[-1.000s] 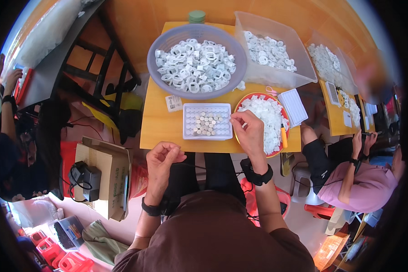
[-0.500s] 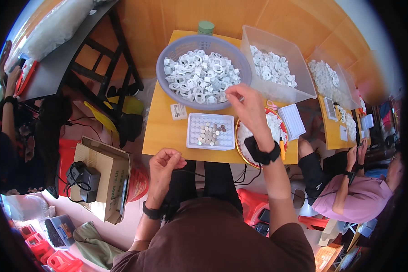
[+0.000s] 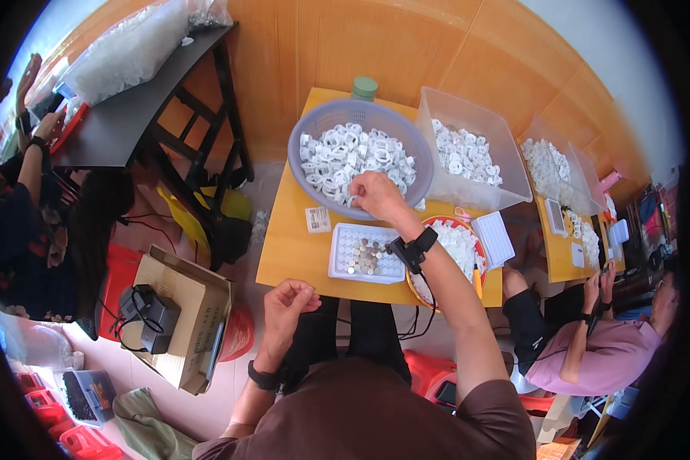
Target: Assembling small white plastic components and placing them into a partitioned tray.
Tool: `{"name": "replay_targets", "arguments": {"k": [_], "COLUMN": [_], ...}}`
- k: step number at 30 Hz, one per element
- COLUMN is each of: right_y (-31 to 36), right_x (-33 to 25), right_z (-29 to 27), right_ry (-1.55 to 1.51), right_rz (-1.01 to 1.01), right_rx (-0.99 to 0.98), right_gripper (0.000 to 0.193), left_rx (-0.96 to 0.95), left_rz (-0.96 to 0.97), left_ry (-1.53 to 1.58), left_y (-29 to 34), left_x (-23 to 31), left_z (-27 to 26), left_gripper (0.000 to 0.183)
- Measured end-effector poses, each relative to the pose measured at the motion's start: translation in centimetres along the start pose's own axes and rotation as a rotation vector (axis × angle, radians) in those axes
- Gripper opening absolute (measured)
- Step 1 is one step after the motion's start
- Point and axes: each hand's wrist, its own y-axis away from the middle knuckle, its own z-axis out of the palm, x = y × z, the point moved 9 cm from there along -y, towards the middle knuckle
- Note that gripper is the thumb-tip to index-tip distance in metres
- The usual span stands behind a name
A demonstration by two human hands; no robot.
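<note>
My right hand (image 3: pixel 377 197) reaches over the near rim of a grey-purple basket (image 3: pixel 305 173). Its fingers are pinched at a small white plastic part (image 3: pixel 352 202) by the rim. Many white ring-shaped parts (image 3: pixel 345 157) fill the basket. My left hand (image 3: pixel 288 307) hovers just before the table's front edge, thumb and fingers pressed together; whatever may be between them is too small to make out. Below the basket lies a white compartment tray (image 3: pixel 345 264), with several small round silvery discs (image 3: pixel 366 257) gathered in its middle.
Right of the tray, a red-rimmed round dish (image 3: pixel 479 247) holds white parts and an orange-handled tool (image 3: pixel 477 280). A clear bin (image 3: pixel 506 153) of white parts, a white tray (image 3: pixel 494 239) and a label card (image 3: pixel 318 220) share the table (image 3: pixel 284 261). A person (image 3: pixel 590 345) sits at right.
My right hand has moved left and down to the basket's near rim. My left hand keeps its pinch. The whole view has shifted slightly.
</note>
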Motion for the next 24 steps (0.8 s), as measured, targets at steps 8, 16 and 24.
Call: {"name": "replay_targets", "arguments": {"k": [8,16,24], "right_y": [1.1,8.5,16.3], "right_x": [1.4,-4.4,-8.6], "right_z": [-2.0,-2.0,0.1], "right_ry": [-0.406,-0.85,-0.587], "right_rz": [0.094,0.081,-0.213], "right_rx": [0.095,-0.116,-0.105], "right_gripper": [0.013,0.01,0.019], "left_rx": [-0.02,-0.046,-0.459], "left_rz": [-0.006,-0.024,-0.27], "left_ry": [0.032,0.082,0.125], "left_y": [0.5,0.1,1.4], "left_x": [0.5,2.5,-0.8], "left_z": [0.6,2.7,6.3], "left_gripper": [0.012,0.019,0.032]}}
